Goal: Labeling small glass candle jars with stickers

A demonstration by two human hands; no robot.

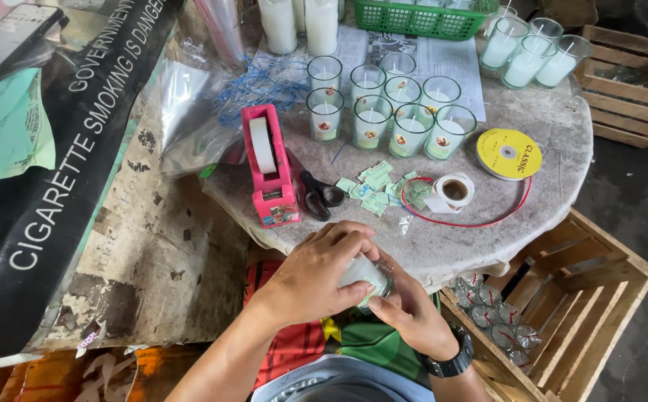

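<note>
Candle glass (366, 277), clear with white wax and a label, gripped by both hands, left (313, 281) over right (413, 313), below the worktop (547, 134) edge.

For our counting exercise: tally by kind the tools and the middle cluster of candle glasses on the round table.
Clear glass candle jars, middle cluster: 9
Pink plastic tape dispenser: 1
Black-handled scissors: 1
Flat yellow wire spool: 1
White sticker roll: 1
Total: 13
</note>
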